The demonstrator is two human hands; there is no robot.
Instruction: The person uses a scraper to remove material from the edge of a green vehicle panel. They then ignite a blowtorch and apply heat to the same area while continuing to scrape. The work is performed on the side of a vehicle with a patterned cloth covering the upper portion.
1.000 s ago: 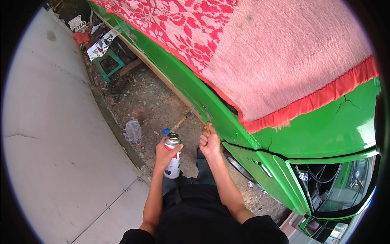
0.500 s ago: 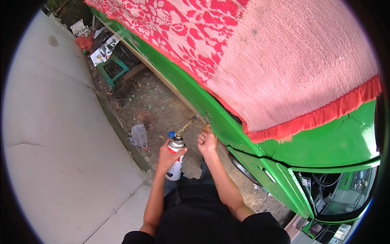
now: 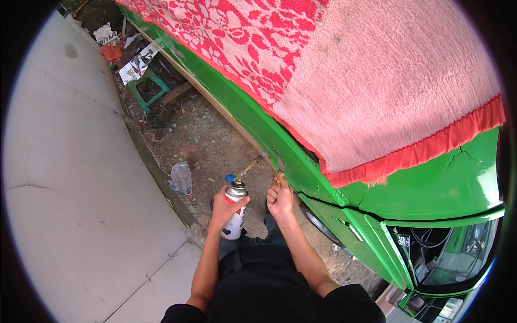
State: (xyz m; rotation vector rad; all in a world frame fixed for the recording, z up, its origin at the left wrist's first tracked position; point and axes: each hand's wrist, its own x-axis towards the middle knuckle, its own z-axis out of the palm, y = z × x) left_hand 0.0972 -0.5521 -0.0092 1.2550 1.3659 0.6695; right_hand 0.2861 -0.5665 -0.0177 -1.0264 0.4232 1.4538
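Note:
My left hand (image 3: 220, 209) is closed round a white and red gas canister (image 3: 235, 222), held upright in front of my body. A blow torch (image 3: 249, 167) with a blue knob and a brass-coloured tube is fitted on top, its nozzle pointing up and right toward the green vehicle's side panel (image 3: 301, 175). No flame can be made out. My right hand (image 3: 280, 202) grips the wooden handle of a small scraper (image 3: 280, 166). Its thin blade reaches up to the lower part of the panel, near the nozzle; whether it touches cannot be seen.
A red and pink patterned blanket (image 3: 350, 91) covers the vehicle's top. On the left runs a pale wall (image 3: 70, 161). Dirt ground with green flakes (image 3: 196, 132) lies between. A plastic bag (image 3: 181, 178), a green stool (image 3: 148, 89) and the vehicle's wheel (image 3: 318, 223) stand near.
My right hand has moved slightly down and right and turned, so the scraper's blade now shows above it. The torch has barely shifted, staying pointed at the vehicle.

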